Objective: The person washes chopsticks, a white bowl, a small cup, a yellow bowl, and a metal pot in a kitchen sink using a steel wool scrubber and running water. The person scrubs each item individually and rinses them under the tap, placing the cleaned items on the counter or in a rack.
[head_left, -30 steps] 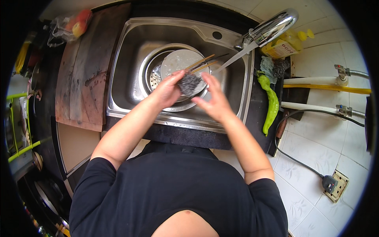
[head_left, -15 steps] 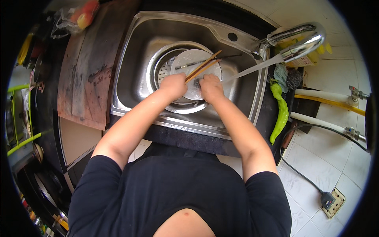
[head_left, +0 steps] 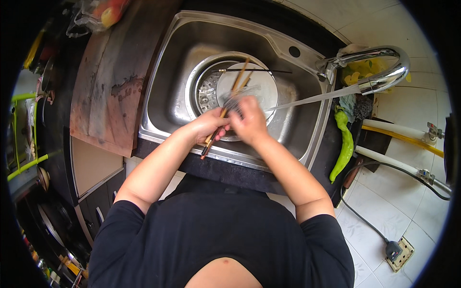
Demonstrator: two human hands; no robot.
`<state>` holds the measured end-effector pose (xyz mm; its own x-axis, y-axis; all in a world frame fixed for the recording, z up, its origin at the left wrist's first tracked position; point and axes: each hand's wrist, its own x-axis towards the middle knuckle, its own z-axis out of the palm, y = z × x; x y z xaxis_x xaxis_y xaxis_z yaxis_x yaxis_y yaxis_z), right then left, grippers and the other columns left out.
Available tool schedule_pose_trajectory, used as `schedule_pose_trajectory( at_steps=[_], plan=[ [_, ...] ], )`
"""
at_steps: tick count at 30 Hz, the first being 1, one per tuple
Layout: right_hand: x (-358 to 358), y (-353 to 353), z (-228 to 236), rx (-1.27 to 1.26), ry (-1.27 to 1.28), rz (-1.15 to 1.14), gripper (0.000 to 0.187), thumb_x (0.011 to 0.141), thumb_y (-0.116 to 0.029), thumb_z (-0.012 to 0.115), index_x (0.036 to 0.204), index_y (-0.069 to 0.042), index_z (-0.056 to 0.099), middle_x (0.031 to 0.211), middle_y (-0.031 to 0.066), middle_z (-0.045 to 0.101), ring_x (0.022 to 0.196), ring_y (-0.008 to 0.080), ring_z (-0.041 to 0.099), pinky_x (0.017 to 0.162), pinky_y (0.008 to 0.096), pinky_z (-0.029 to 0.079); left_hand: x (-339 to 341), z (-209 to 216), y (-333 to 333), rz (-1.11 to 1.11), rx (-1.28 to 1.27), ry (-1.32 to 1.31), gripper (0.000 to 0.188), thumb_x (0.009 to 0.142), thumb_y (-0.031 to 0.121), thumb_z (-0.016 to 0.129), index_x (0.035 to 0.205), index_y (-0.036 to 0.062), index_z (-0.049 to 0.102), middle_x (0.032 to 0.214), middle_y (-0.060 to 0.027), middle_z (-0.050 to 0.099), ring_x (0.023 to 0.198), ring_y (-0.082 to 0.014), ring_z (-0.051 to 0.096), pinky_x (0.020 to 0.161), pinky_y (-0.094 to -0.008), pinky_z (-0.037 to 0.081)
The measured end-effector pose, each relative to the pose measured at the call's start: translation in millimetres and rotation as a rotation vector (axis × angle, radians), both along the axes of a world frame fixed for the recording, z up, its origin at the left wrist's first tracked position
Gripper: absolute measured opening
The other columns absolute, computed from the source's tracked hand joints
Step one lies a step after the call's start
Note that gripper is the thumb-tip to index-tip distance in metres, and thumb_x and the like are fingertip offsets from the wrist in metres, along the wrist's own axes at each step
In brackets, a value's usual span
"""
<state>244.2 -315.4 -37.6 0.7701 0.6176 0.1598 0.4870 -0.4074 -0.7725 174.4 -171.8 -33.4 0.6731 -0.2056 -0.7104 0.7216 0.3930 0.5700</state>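
Over the sink [head_left: 158, 108], my left hand [head_left: 207, 127] is closed around a few wooden chopsticks [head_left: 238, 76], which slant from near the sink's front edge toward the far side. Close beside it, my right hand [head_left: 248, 121] is blurred by motion. It presses a grey, wiry scrubber [head_left: 232, 102] against the chopsticks. Beneath lies a white plate [head_left: 266, 89] in a round metal basin with a perforated metal strainer [head_left: 206, 93]. A dark chopstick [head_left: 273, 71] rests across the plate and basin. Water streams from the faucet [head_left: 384, 84] toward the plate, just right of my right hand.
On the counter right of the sink lie a long green pepper [head_left: 344, 149], a greenish cloth [head_left: 346, 106] and a dark steel wool ball [head_left: 363, 108]. A wooden board [head_left: 108, 91] is at the left, with bagged fruit [head_left: 109, 17] beyond. A black cord [head_left: 365, 211] hangs at the right.
Both hands have drawn nearer to me and closer together. The chopsticks stand steeper, their near ends now reaching past the sink's front edge. My right hand has moved onto them.
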Motion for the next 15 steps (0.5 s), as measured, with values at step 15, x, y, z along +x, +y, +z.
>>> schedule_pose_trajectory(
  at_steps=[15],
  plan=[
    [35.2,-67.2,-13.5,-0.216,-0.226,-0.264,0.033,0.071,-0.009,0.054,0.102,-0.018,0.060,0.097,0.0117,0.049,0.086,0.0300,0.053,0.072,0.0360,0.046,8.5,14.2,-22.2,-0.693,0.964,-0.545,0.017,0.082,0.019,0.051,0.091,0.0038,0.052,0.069,-0.0125,0.056,0.063,-0.0270,0.057,0.057,-0.0369,0.046]
  ],
)
